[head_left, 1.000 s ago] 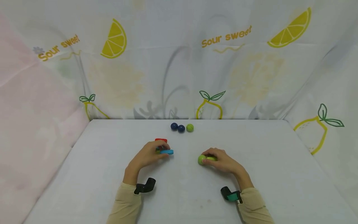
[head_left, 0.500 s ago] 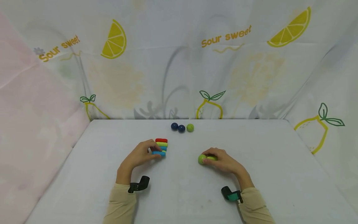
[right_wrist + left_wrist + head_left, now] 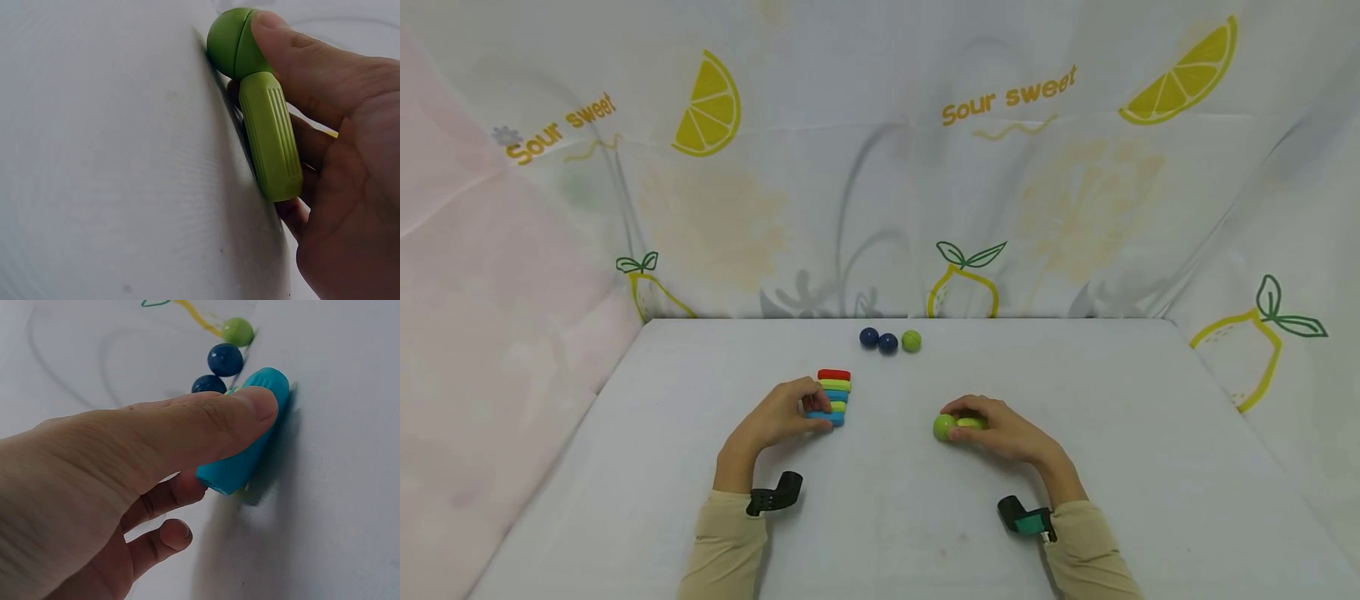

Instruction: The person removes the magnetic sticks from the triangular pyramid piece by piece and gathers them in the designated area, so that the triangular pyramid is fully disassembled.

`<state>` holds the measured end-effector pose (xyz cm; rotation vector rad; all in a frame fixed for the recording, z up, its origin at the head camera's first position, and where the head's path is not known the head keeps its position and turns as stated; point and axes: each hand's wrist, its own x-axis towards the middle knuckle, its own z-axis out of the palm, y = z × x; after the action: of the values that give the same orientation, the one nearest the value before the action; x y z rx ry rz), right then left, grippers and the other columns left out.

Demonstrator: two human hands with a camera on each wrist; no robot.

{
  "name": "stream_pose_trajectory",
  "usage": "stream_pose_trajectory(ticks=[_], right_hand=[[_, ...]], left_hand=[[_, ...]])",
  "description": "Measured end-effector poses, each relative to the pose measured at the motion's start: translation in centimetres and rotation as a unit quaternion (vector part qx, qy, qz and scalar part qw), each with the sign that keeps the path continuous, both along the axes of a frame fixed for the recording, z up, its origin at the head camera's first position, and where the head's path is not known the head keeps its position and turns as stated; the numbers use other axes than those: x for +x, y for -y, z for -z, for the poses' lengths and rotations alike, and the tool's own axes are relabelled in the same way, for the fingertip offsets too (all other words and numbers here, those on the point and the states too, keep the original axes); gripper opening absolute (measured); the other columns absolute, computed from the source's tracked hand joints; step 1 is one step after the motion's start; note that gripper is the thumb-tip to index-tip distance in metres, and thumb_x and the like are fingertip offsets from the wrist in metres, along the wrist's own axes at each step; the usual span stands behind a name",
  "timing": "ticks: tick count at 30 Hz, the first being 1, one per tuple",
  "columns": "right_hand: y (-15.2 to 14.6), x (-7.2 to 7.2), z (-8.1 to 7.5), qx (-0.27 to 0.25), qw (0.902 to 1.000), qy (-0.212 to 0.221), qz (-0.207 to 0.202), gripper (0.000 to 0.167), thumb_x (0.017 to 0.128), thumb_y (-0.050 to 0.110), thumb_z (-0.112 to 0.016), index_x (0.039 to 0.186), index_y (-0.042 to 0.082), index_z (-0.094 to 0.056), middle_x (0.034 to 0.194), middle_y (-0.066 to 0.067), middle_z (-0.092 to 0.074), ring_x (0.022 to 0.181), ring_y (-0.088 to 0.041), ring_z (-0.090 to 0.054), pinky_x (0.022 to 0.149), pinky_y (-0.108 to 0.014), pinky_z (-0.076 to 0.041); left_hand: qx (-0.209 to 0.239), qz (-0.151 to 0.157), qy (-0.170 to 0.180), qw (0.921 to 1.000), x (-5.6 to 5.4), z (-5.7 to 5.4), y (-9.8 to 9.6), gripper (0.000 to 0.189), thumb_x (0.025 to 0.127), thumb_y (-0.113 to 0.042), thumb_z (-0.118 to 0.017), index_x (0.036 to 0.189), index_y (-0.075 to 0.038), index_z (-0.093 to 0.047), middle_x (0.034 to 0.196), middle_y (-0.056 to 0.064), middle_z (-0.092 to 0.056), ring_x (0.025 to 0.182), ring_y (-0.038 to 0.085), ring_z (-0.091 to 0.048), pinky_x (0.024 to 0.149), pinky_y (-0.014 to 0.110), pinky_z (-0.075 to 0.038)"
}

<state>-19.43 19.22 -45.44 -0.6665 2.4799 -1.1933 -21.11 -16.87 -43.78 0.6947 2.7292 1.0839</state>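
Note:
My left hand [image 3: 778, 410] pinches a blue toy rod [image 3: 240, 456] between thumb and fingers, at the near end of a row of rods. Beyond it in the row lie a yellow-green rod [image 3: 838, 407], another blue rod [image 3: 838, 396], a second yellow-green rod [image 3: 835, 386] and a red rod [image 3: 834, 375]. Right of centre, my right hand [image 3: 1003, 432] grips a green ball [image 3: 228, 44] with its thumb on it. A yellow-green ridged rod [image 3: 270, 140] stands end-on against that ball, within the same hand; the fingers behind are partly hidden.
Near the back edge of the white table [image 3: 1150, 467] sit two dark blue balls [image 3: 888, 343] and a green ball [image 3: 912, 341]. A patterned cloth [image 3: 880, 183] hangs behind the table. Each wrist wears a black camera mount [image 3: 778, 492].
My left hand has drawn back to the left with the blue rod and lowered it beside the row, uncovering the other rods. The right hand stays nearly in place.

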Motion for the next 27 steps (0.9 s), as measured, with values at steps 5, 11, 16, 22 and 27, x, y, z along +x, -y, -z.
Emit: stream_pose_trajectory(ticks=[5, 11, 16, 22, 27], right_hand=[[-0.2, 0.0, 0.0, -0.006, 0.9999, 0.007, -0.005, 0.034, 0.089, 0.033, -0.065, 0.119, 0.019, -0.060, 0.117, 0.001, -0.060, 0.107, -0.017, -0.051, 0.094, -0.032, -0.041], [-0.4, 0.2, -0.2, -0.017, 0.9998, 0.003, -0.011, 0.035, 0.089, 0.028, -0.065, 0.122, 0.018, -0.059, 0.119, -0.001, -0.060, 0.107, -0.017, -0.052, 0.091, -0.028, -0.042], [-0.6, -0.1, 0.2, -0.016, 0.9997, -0.006, -0.018, 0.035, 0.089, 0.028, -0.065, 0.122, 0.018, -0.059, 0.120, -0.001, -0.061, 0.108, -0.017, -0.053, 0.092, -0.027, -0.042], [-0.6, -0.5, 0.6, -0.037, 0.9988, -0.015, -0.029, 0.034, 0.090, 0.026, -0.064, 0.122, 0.015, -0.059, 0.121, -0.004, -0.062, 0.108, -0.018, -0.055, 0.093, -0.026, -0.043], [-0.4, -0.5, 0.8, -0.054, 0.9972, -0.042, -0.028, 0.031, 0.088, 0.024, -0.066, 0.117, 0.012, -0.061, 0.112, -0.004, -0.064, 0.100, -0.014, -0.056, 0.088, -0.025, -0.044]], left_hand=[[0.003, 0.006, -0.011, 0.9999, 0.0, 0.1, 0.0, 0.019, 0.074, -0.015, -0.080, 0.086, -0.014, -0.065, 0.080, 0.002, -0.057, 0.077, 0.013, -0.050, 0.067, 0.022, -0.043], [0.015, 0.026, -0.042, 0.9986, 0.2, -0.5, -1.8, 0.018, 0.079, -0.016, -0.077, 0.091, -0.013, -0.065, 0.078, 0.000, -0.056, 0.073, 0.013, -0.050, 0.066, 0.021, -0.042], [0.006, 0.072, -0.051, 0.9961, 0.8, -0.4, -6.4, 0.023, 0.086, -0.021, -0.070, 0.105, -0.010, -0.063, 0.085, -0.002, -0.056, 0.080, 0.013, -0.053, 0.070, 0.021, -0.045], [-0.026, 0.112, -0.053, 0.9919, 1.5, 0.7, -11.8, 0.038, 0.087, -0.025, -0.068, 0.122, -0.016, -0.056, 0.111, 0.001, -0.057, 0.097, 0.013, -0.055, 0.084, 0.024, -0.048], [-0.031, 0.112, -0.072, 0.9906, 1.6, 1.6, -13.8, 0.042, 0.085, -0.026, -0.071, 0.124, -0.019, -0.055, 0.115, -0.002, -0.054, 0.099, 0.011, -0.054, 0.087, 0.024, -0.048]])
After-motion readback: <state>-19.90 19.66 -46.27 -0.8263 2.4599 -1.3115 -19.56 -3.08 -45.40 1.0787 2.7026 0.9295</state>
